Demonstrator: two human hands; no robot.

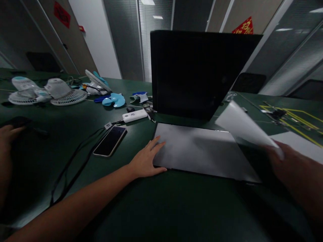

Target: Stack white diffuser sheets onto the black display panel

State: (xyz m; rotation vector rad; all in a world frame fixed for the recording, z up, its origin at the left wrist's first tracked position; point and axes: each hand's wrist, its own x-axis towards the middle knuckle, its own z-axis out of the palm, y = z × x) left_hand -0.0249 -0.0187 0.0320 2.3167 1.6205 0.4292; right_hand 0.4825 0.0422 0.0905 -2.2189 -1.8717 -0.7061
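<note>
Left hand (pixel 145 161) spread, thumb apart from the fingers, fingertips resting on the left end of a flat, rectangular, grey-white panel with a thin black border (pixel 196 151). The panel lies flat on the dark green, smooth-topped bench (pixel 176 208), directly to the right of this hand. Right hand (pixel 292 168), slightly blurred, pinching the near right end of a thin, white, flexible sheet (pixel 246 129); the sheet is tilted, raised above the panel's right end. Just beyond the right hand, partly covered by it, a flat white sheet-like piece (pixel 300 143); farther out, narrow yellow strips (pixel 302 119).

Beyond the left hand and the panel, a large, black, rectangular screen-like slab (pixel 199 74) stands upright. To the left of the left hand, a dark-faced smartphone with a pale rim (pixel 110 141) lies beside a thin black cord (pixel 83 143). Beyond the phone, a white, oblong plastic device (pixel 135 115); farther away, 1 light-blue plastic fan blade (pixel 114 100) and white plastic fan housings (pixel 69 96). Well to the left, 1 hand of another person (pixel 8 136) touches a dark object, too dim to identify.
</note>
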